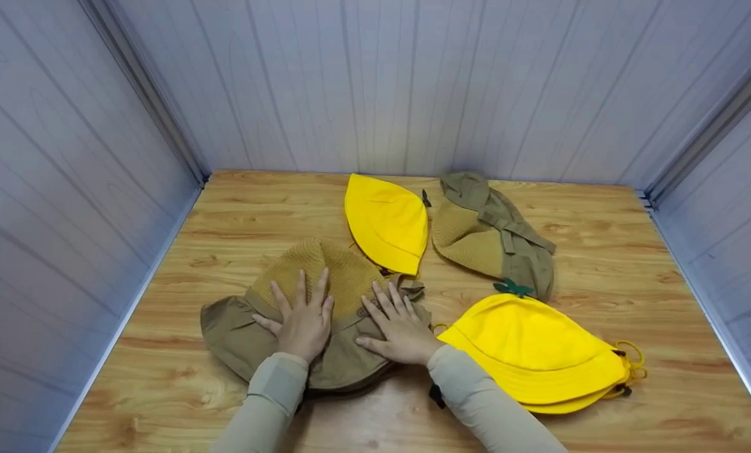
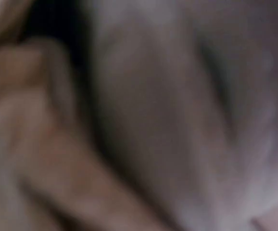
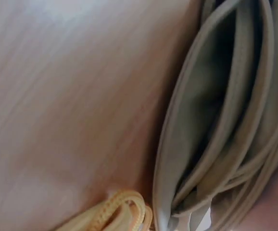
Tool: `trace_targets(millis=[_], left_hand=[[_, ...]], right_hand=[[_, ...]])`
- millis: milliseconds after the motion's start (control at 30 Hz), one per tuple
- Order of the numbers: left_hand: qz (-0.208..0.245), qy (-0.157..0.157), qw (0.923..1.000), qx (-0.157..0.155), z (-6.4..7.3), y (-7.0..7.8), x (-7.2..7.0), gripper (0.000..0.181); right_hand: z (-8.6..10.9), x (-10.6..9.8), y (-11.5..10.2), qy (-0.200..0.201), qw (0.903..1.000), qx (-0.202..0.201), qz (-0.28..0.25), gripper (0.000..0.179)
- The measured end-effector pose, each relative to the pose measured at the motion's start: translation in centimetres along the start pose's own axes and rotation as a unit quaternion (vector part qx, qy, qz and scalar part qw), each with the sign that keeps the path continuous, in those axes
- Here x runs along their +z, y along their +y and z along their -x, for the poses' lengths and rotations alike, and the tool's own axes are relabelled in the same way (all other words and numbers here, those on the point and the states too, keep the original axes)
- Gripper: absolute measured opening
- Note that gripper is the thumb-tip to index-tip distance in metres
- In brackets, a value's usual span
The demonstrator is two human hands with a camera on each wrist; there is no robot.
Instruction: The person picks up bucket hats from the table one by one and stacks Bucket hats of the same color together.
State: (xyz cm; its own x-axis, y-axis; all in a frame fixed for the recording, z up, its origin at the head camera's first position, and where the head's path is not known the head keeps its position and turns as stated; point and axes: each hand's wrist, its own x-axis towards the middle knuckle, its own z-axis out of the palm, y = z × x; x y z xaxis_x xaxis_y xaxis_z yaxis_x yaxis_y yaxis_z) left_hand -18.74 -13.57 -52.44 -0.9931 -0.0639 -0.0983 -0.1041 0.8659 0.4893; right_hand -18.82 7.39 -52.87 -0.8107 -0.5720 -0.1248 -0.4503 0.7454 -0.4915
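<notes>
A khaki sun hat with a tan woven crown lies flattened at the front left of the table. My left hand rests on it with fingers spread, across crown and brim. To its right, my right hand lies with straight fingers on the hat's right side, by a bow. The right wrist view shows several layered khaki brim edges, so more than one brim seems stacked there. Khaki cloth fills the left wrist view, too blurred for detail.
Yellow bucket hats, stacked with a green leaf tip and cords, lie right of my right forearm. Farther back are another yellow hat and another khaki hat with a bow. Pale panels wall the wooden table at back and sides.
</notes>
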Motion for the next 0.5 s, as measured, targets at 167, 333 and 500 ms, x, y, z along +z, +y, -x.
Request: trace_targets(millis=[167,333,500], left_hand=[[-0.009,0.007,0.9999,0.001,-0.3,-0.1,0.5,0.053],[-0.015,0.016,0.9998,0.001,-0.3,-0.4,1.1,0.052],[-0.027,0.025,0.9993,0.007,-0.5,-0.5,1.6,0.052]], right_hand=[[-0.4,-0.5,0.2,-0.030,0.9993,0.002,-0.024,0.079],[-0.5,-0.4,0.3,-0.040,0.9988,0.001,-0.028,0.080],[-0.8,-0.9,0.3,-0.069,0.9971,0.003,-0.030,0.081]])
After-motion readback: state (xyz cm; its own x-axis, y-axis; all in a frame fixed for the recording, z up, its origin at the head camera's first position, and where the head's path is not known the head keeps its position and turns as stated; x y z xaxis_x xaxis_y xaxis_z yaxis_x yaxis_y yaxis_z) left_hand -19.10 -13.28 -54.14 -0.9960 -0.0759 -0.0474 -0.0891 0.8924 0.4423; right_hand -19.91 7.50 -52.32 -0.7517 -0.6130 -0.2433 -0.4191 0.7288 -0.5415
